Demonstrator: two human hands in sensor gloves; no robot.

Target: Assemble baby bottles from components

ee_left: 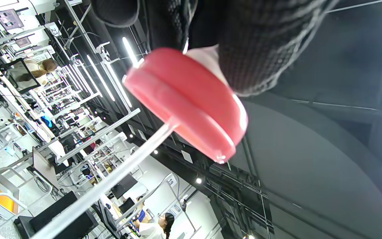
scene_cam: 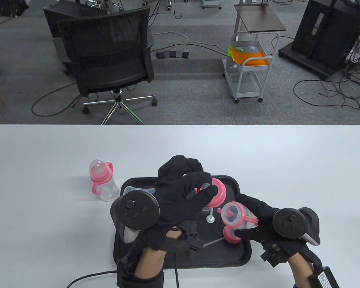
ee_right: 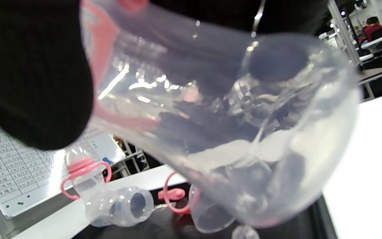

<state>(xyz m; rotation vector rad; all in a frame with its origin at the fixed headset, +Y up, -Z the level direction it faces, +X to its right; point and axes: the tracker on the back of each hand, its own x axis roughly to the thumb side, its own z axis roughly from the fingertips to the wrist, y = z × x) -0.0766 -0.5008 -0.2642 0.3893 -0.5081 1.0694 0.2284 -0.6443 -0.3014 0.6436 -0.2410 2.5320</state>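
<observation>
1. The black tray [scene_cam: 243, 258] sits near the front edge of the white table [scene_cam: 288, 156], and nearly all the loose bottle parts are on or over it. Both gloved hands work above it.

2. The left hand [scene_cam: 180, 192] is raised over the middle of the tray, palm down, fingers curled. It pinches a pink collar [scene_cam: 217, 193] by the soft silicone nipple on top. In the left wrist view the collar's underside faces the camera and a clear straw [ee_left: 111, 179] hangs from its centre, ending in a small white weight [scene_cam: 210, 218] above the tray.

3. The right hand [scene_cam: 258, 222] grips a clear bottle body [ee_right: 230, 132] at the tray's right side, fingers wrapped round the barrel, its pink-handled neck [scene_cam: 232, 214] turned towards the left hand.

4. One finished bottle [scene_cam: 102, 183] stands on the table just left of the tray. Another clear part lies at the tray's back-left, half hidden.

5. Handling, as I judge it: everything here is light. The bottle plastic looks smooth and a little squeezable, so a full wrap around the barrel suits it. The collar is rigid and best held by its rim for screwing on; the nipple is soft and gives little purchase for turning.

6. The straw is thin and floppy. It likely needs guiding into the neck before the collar seats.
</observation>
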